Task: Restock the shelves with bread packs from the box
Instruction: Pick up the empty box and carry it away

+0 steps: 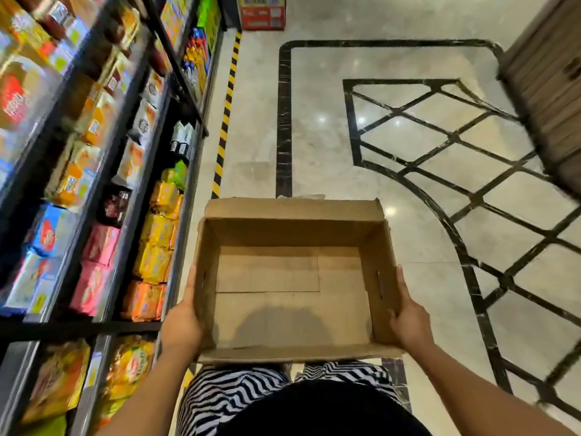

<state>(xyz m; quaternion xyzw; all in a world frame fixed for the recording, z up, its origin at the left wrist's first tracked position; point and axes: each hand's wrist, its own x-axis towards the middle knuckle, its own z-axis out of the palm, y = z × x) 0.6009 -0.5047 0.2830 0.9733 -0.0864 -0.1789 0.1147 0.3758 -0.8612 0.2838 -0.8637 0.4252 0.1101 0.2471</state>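
I hold an open cardboard box (292, 234) in front of my body, above the floor. Its inside is bare; no pack lies in it. My left hand (182, 322) grips the box's left wall and my right hand (408, 322) grips its right wall near the slot handle. On the left stand black shelves (138, 196) filled with packs: yellow and orange packs (155, 247) on the nearest shelf, pink packs (97, 262) and blue packs (44, 234) further left.
A marble floor (330, 136) with black inlay lines stretches ahead and to the right. Yellow-black hazard tape (224, 121) runs along the shelf base. A red carton (262, 12) stands at the far end. A wooden counter (550, 89) juts in at the upper right.
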